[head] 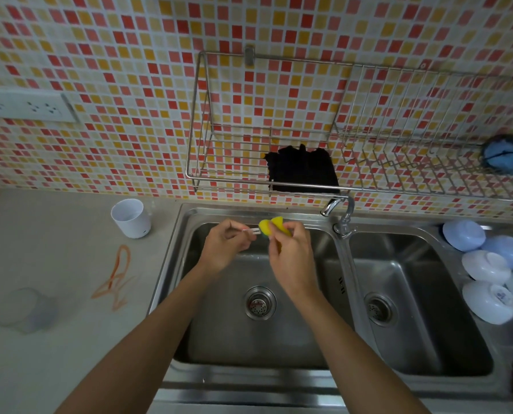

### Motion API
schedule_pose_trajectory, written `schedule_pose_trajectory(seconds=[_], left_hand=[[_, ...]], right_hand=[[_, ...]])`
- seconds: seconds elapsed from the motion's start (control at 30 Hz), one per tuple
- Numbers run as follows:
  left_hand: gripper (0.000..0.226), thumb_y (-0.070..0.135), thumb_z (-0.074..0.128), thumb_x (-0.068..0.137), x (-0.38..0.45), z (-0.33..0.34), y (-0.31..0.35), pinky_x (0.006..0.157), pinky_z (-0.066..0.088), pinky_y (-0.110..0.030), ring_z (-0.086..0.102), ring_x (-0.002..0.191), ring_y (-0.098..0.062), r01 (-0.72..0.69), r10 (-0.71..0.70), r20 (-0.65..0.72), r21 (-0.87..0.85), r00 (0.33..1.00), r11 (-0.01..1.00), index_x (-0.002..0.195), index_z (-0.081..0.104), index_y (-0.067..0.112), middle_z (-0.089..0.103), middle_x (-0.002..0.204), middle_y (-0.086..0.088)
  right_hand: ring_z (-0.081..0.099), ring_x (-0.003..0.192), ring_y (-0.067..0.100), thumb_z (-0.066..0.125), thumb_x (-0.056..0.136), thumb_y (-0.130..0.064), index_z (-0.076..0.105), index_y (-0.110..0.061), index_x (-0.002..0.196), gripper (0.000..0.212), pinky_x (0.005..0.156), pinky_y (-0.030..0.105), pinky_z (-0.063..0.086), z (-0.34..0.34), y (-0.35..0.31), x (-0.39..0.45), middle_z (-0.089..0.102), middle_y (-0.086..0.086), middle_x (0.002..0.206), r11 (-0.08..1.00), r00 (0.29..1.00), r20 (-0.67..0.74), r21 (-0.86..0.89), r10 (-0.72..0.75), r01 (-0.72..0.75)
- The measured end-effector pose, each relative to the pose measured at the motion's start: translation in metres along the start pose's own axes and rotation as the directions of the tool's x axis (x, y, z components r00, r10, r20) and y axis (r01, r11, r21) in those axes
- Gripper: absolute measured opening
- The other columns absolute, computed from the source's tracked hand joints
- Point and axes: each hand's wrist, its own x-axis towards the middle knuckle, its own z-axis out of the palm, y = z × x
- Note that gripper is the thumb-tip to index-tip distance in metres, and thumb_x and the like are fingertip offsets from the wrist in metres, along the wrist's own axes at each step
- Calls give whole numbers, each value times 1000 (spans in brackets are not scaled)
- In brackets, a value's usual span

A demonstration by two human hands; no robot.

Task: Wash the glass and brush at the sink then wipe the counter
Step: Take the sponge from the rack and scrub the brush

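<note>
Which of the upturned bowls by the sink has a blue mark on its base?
The nearest bowl, at the front of the pile right of the sink; the other bowls' bases look plain.

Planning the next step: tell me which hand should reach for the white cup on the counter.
Left, probably. The white cup stands on the counter left of the sink, nearer the left hand. That hand only pinches the brush handle; the right hand grips the yellow sponge.

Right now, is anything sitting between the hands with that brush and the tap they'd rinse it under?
Nothing visible does. The left hand pinches the brush handle, and the right hand wraps the yellow sponge around its head, above the left sink basin. The tap lies just to their right, with open air between.
</note>
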Motion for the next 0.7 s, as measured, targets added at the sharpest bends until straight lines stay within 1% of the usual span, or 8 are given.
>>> schedule_pose_trajectory(seconds=[0.1, 0.23, 0.33, 0.4, 0.5, 0.57, 0.63, 0.7], left_hand=[[13, 5, 61, 91, 2, -1, -4, 74, 58, -25, 70, 89, -24, 18, -18, 16, -9, 1000, 1000, 99, 62, -5, 73, 93, -13], [15, 12, 65, 89, 9, -3, -9, 80, 58, -31, 71, 90, -22, -14, 13, 36, 29, 999, 999, 97, 61, -1, 73, 93, -10], [8, 10, 65, 88, 14, -3, -12, 81, 58, -32, 71, 90, -23, -19, 20, 27, -22, 999, 1000, 92, 62, 5, 73, 92, -12], [5, 8, 66, 88, 17, -3, -13, 80, 58, -32, 71, 90, -26, -15, 16, 11, -56, 1000, 998, 90, 62, 6, 73, 91, -15], [8, 6, 64, 90, 23, -4, -15, 74, 58, -28, 71, 86, -24, -18, 18, -8, -34, 1000, 999, 93, 59, 0, 72, 91, -17], [4, 4, 61, 92, 26, -4, -18, 70, 57, -26, 71, 83, -20, -14, 13, -27, -42, 1000, 999, 93, 58, 1, 72, 90, -16], [1, 2, 57, 93, 28, -3, -20, 68, 56, -26, 71, 81, -19, -4, 1, -49, -47, 999, 999, 94, 57, 2, 71, 88, -18], [7, 4, 57, 93, 29, -1, -19, 69, 57, -25, 72, 81, -19, 16, -19, -55, -37, 998, 999, 98, 58, -1, 70, 90, -19]], right_hand=[[47, 110, 19, 59, 92, -20, 60, -21, 128, 36, 88, 28, 51, 1, 9, 8, 50, 5, 115, 996, 996, -16, 15, 86, -86], [46, 108, 16, 57, 93, -24, 59, -25, 129, 36, 81, 28, 54, 10, 1, 2, 48, 3, 116, 1000, 999, 39, 4, -30, 30], [46, 108, 15, 58, 93, -22, 59, -22, 129, 36, 85, 24, 51, 13, 7, 19, 48, 4, 116, 999, 999, 24, 17, 28, -28], [49, 106, 18, 59, 92, -20, 61, -20, 127, 34, 87, 27, 52, 14, 11, 25, 51, 5, 113, 999, 999, 24, 9, 34, -34], [58, 99, 20, 57, 93, -20, 65, -20, 122, 31, 81, 25, 48, 12, 12, 21, 59, 5, 113, 1000, 996, 87, 21, 16, -18], [63, 92, 17, 59, 92, -17, 67, -18, 119, 29, 74, 15, 41, 12, 16, 24, 67, 3, 111, 977, 986, 91, 151, 139, -152], [65, 96, 11, 61, 91, -16, 68, -16, 118, 28, 75, 9, 40, 12, 22, 33, 70, 0, 111, 885, 943, 109, 326, 315, -333], [64, 101, 7, 61, 91, -14, 68, -16, 118, 27, 74, 3, 40, 12, 26, 37, 70, -6, 111, 791, 910, 123, 458, 397, -407]])
